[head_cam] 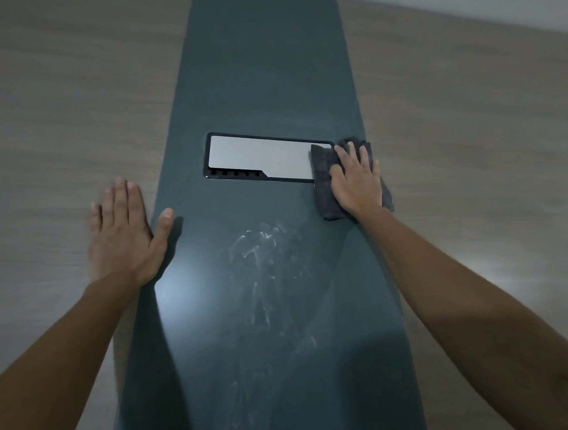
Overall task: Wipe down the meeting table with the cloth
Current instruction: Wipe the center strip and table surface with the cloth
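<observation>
Grey, soft and folded into a rough oblong, the cloth [323, 179] is pressed flat under the right hand [357, 180], fingers straight and spread, nothing gripped. Its long axis is laid running away from the viewer, its far corner lapping the right end of the smooth metal plate [259, 158]. Wood-grain table [54, 129] is split by a glossy dark strip [260, 66], smeared with pale streaks [264, 249]. The left hand [124, 231] is laid flat, fingers extended.
</observation>
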Motion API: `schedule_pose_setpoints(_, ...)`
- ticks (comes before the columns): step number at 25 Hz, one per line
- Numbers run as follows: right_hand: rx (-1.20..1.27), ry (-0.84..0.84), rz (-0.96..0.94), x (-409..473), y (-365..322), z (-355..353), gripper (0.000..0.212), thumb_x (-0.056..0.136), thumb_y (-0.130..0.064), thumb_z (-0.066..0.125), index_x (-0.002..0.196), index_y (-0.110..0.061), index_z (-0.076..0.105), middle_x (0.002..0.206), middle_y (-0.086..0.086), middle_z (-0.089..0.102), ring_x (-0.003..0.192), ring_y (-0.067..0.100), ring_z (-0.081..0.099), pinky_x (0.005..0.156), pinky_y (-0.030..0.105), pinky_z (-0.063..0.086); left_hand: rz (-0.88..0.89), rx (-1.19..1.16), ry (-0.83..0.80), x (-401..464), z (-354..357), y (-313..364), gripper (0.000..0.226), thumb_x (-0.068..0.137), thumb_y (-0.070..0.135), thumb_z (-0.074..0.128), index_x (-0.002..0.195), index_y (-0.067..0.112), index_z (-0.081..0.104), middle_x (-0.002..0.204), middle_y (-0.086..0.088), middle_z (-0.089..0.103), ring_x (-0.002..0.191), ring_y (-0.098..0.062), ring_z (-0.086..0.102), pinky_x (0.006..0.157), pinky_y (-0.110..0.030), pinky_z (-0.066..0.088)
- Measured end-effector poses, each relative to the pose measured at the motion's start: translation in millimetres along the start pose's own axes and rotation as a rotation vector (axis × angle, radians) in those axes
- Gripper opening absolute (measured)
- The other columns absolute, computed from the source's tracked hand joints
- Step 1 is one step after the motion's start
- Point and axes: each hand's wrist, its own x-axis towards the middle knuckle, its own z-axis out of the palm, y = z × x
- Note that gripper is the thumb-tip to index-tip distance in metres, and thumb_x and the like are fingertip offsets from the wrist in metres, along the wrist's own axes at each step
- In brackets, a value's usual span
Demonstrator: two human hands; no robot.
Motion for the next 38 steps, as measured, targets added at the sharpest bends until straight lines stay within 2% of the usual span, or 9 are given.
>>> schedule_pose_setpoints(5,0.014,0.03,-0.075,-52,17,6,0.069,0.09,-0.035,0.025,0.157,-0.022,0.036,0.168,0.001,0.025,0.157,0.021,0.011,0.127,0.044,0.002,0.007,-0.007,-0.006,2,-1,1,0.09,0.094,0.07,-0.005,0.158,0.007,-0.001,0.166,-0.012,-0.004,0.154,-0.023,-0.007,0.124,-0.045,-0.003)
schedule_pose_setpoints(12,-0.01,0.035,-0.033,36,-10,2,0.053,0.105,-0.028,0.032,0.158,-0.024,0.033,0.169,0.001,0.021,0.157,0.022,0.009,0.127,0.048,0.003,0.017,0.02,0.012,12,3,0,0.085,0.096,0.068,-0.002,0.158,0.009,-0.004,0.166,-0.01,-0.007,0.153,-0.021,-0.009,0.124,-0.045,-0.003)
schedule_pose_setpoints(17,-0.043,0.041,-0.103,-19,-3,10,0.069,0.091,-0.034,0.02,0.158,-0.023,0.033,0.168,0.0,0.024,0.157,0.021,0.012,0.127,0.046,0.004,0.02,-0.002,0.002,12,1,2,0.085,0.097,0.068,-0.001,0.158,0.009,-0.003,0.166,-0.01,-0.006,0.153,-0.02,-0.009,0.124,-0.045,-0.005)
schedule_pose_setpoints(20,-0.087,0.063,-0.11,-17,-7,12,0.07,0.09,-0.036,0.02,0.159,-0.023,0.03,0.168,0.001,0.023,0.157,0.022,0.011,0.127,0.047,0.004,0.015,0.002,0.003,11,2,3,0.086,0.096,0.068,-0.002,0.158,0.008,-0.002,0.166,-0.01,-0.006,0.153,-0.02,-0.01,0.124,-0.044,-0.005)
schedule_pose_setpoints(25,-0.14,0.089,-0.016,4,-52,22,0.071,0.093,-0.041,0.021,0.161,-0.021,0.025,0.168,0.004,0.021,0.157,0.025,0.011,0.126,0.05,0.003,0.01,0.001,0.015,12,2,2,0.087,0.096,0.068,-0.002,0.158,0.008,-0.001,0.166,-0.01,-0.005,0.153,-0.019,-0.01,0.124,-0.044,-0.004)
schedule_pose_setpoints(30,-0.154,-0.002,-0.299,-7,-146,57,0.065,0.102,-0.041,0.036,0.162,-0.021,0.02,0.169,0.004,0.019,0.157,0.023,0.009,0.126,0.047,0.001,0.015,0.012,0.02,14,3,0,0.086,0.096,0.068,-0.002,0.158,0.009,-0.002,0.166,-0.01,-0.005,0.153,-0.02,-0.008,0.124,-0.044,-0.003)
schedule_pose_setpoints(33,-0.161,-0.029,-0.375,-3,-115,45,0.068,0.098,-0.044,0.03,0.162,-0.021,0.022,0.169,0.005,0.02,0.157,0.022,0.011,0.127,0.043,0.001,0.016,0.011,0.013,14,3,1,0.086,0.096,0.068,-0.003,0.158,0.009,-0.002,0.167,-0.01,-0.005,0.153,-0.02,-0.008,0.124,-0.045,-0.002)
schedule_pose_setpoints(38,-0.175,0.042,-0.194,7,-10,11,0.077,0.09,-0.047,0.019,0.162,-0.021,0.02,0.17,0.007,0.015,0.157,0.024,0.013,0.127,0.044,0.005,0.017,-0.002,-0.001,13,-1,3,0.087,0.095,0.068,-0.004,0.158,0.009,-0.002,0.166,-0.01,-0.006,0.153,-0.019,-0.009,0.124,-0.044,-0.004)
